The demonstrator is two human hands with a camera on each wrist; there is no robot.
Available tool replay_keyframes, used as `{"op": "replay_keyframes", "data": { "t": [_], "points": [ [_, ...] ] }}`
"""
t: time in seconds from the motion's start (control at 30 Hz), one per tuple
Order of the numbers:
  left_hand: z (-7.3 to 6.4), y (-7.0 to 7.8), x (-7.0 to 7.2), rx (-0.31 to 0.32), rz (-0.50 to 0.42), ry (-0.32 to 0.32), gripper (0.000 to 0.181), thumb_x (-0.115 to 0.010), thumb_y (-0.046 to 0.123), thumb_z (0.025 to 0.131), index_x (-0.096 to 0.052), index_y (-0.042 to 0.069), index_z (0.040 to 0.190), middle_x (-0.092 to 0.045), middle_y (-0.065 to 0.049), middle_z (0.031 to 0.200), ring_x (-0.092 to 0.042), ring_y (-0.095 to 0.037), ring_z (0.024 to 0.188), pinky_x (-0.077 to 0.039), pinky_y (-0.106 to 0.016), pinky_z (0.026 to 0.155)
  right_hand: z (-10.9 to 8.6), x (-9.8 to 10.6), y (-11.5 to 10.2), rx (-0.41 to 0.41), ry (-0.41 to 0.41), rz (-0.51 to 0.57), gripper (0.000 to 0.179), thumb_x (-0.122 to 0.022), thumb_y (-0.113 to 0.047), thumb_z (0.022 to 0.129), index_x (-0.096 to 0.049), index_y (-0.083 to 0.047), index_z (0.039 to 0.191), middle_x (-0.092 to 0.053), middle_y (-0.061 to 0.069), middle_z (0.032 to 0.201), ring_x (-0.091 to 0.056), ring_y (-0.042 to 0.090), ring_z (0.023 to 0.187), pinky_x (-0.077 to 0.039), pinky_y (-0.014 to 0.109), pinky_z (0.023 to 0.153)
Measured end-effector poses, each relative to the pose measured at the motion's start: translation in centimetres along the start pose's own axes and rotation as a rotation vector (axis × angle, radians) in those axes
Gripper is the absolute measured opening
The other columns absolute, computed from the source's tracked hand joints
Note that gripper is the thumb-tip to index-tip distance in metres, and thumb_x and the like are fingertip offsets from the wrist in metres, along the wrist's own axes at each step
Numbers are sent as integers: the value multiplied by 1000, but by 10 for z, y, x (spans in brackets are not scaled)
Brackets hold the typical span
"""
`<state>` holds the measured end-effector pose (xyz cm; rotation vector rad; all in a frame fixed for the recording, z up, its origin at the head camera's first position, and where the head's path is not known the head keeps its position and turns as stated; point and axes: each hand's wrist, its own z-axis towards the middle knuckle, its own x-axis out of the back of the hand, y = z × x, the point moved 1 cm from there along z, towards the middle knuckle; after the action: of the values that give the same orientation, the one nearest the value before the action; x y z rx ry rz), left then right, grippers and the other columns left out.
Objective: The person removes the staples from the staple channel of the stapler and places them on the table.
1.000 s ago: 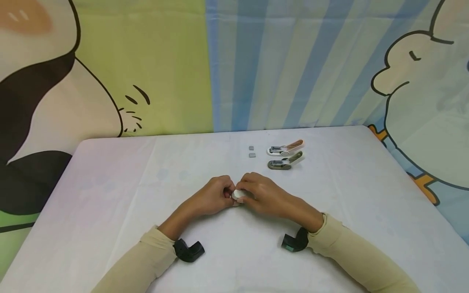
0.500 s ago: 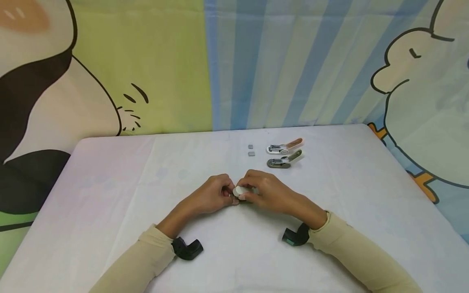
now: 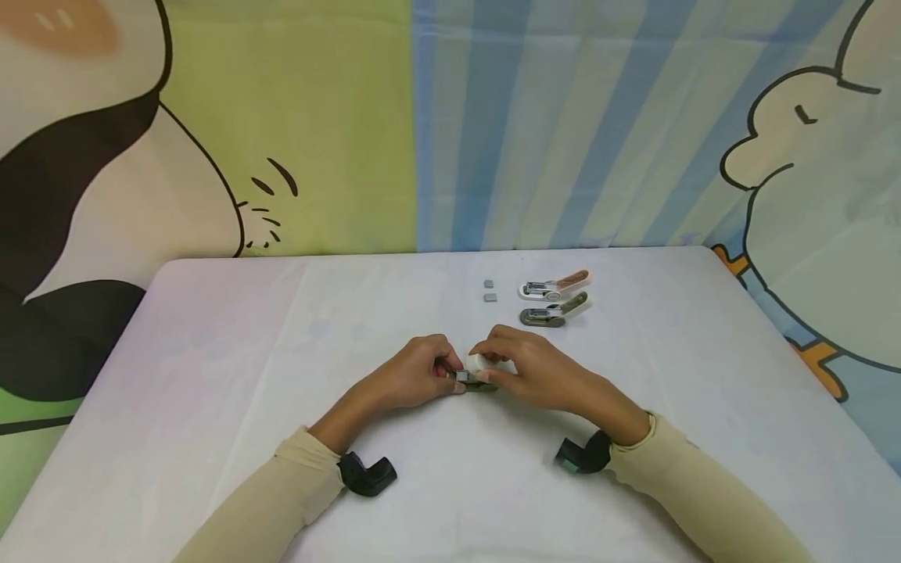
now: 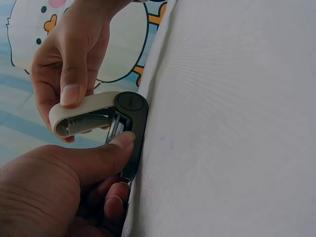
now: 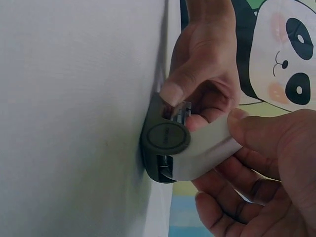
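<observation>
Between both hands is a small stapler (image 3: 482, 386) with a dark grey-green base and a pale lid (image 4: 91, 104). The lid is swung up and back from the base, and a spring shows beneath it in the left wrist view. My left hand (image 3: 411, 374) grips the base near its front end, thumb laid over the metal staple channel (image 5: 182, 112). With thumb and fingers, my right hand (image 3: 531, 367) pinches the lid's free end. The round pivot disc (image 5: 169, 137) faces the right wrist camera. The base's underside is hidden.
Beyond the hands, two more staplers lie with lids raised: one white and brown (image 3: 552, 288), one olive (image 3: 552, 313). Left of them are two small grey blocks, apparently staples (image 3: 489, 297). A white cloth covers the table (image 3: 281, 336); a printed curtain (image 3: 338, 141) hangs behind.
My right hand has drawn the lid rightward and back, so the stapler's metal channel and dark base now show. My left hand keeps its grip. The whole head view has shifted slightly.
</observation>
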<state>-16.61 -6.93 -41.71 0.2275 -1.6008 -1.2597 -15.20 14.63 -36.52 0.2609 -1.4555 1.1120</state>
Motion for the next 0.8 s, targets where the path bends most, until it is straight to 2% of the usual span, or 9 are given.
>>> {"op": "replay_keyframes", "data": {
  "t": [0.2,0.37,0.5,0.63,0.8],
  "points": [
    [0,1,0,-16,2,9,17,-82,9,78,-69,8,88,-58,2,82,-53,-9,70,-46,-24,61,-2,6,6,37,-33,54,28,-70,-11,91,-66,-7,118,-56,-6,98,-59,13,88,-51,34,74],
    [1,0,-1,-12,14,10,17,-82,9,78,-69,8,88,-58,3,81,-54,-9,71,-46,-25,62,-6,11,15,92,-20,111,29,-71,-6,88,-68,-3,117,-60,-4,96,-62,15,88,-52,37,74],
    [2,-1,-2,-7,16,9,17,-82,9,78,-69,8,88,-58,4,81,-54,-10,71,-47,-26,62,-8,15,21,67,-1,144,26,-74,-8,84,-71,-5,110,-63,-7,94,-64,18,85,-52,39,73],
    [1,-1,-2,-6,11,15,17,-82,10,78,-69,8,88,-58,3,80,-54,-10,70,-47,-26,62,-12,19,25,29,4,152,24,-76,-10,82,-71,-8,106,-65,-9,95,-63,13,87,-52,42,76],
    [0,-2,-1,-5,6,22,17,-82,10,78,-69,9,88,-58,3,80,-54,-10,70,-46,-25,62,-16,26,29,-1,-48,161,28,-74,-5,81,-71,-8,108,-66,-6,100,-60,12,92,-50,44,80]
  ]
}}
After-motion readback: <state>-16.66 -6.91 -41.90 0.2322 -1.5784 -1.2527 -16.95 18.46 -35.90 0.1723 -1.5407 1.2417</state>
